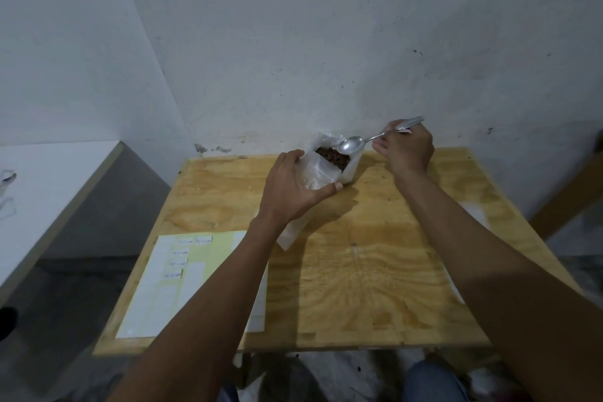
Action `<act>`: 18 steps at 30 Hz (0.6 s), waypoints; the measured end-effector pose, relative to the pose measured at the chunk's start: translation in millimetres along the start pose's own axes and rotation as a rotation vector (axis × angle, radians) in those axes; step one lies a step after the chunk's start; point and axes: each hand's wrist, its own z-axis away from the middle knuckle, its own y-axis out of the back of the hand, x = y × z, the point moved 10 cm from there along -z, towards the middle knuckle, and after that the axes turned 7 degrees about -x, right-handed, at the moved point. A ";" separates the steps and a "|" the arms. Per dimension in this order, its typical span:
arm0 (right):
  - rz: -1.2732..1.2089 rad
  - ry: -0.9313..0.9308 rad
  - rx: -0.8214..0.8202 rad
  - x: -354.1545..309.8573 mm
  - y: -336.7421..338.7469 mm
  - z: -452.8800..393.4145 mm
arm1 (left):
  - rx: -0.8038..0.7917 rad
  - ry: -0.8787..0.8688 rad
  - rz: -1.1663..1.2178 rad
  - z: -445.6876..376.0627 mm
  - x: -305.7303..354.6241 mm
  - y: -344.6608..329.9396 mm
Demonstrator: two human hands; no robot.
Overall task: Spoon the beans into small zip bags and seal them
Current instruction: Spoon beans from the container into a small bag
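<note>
- Beans [333, 156]: dark heap in an open clear sack [350, 170], far edge of the table [375, 271], near the wall.
- Zip bag [318, 173]: thin, limp, likely slippery film; left hand [293, 188] grasps its sides, beside the sack.
- Spoon [352, 144]: stiff metal, bowl empty over the beans; right hand [406, 148] pinches the handle end.
- Label sheet [182, 284]: near-left corner.

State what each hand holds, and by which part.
Right hand: spoon, by its handle end. Left hand: small zip bag, gripped around its side.
</note>
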 end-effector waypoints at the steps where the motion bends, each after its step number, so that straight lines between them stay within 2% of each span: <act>1: 0.028 -0.001 -0.009 2.5 -4.1 1.7 | -0.007 0.001 0.003 -0.5 -0.2 -0.8; 10: 0.223 0.084 -0.034 27.1 -15.0 15.5 | 0.006 0.000 0.007 -5.0 -3.0 -4.3; 18: 0.052 -0.191 -0.089 51.3 -24.3 14.8 | 0.018 -0.024 -0.008 -5.9 -2.7 -5.8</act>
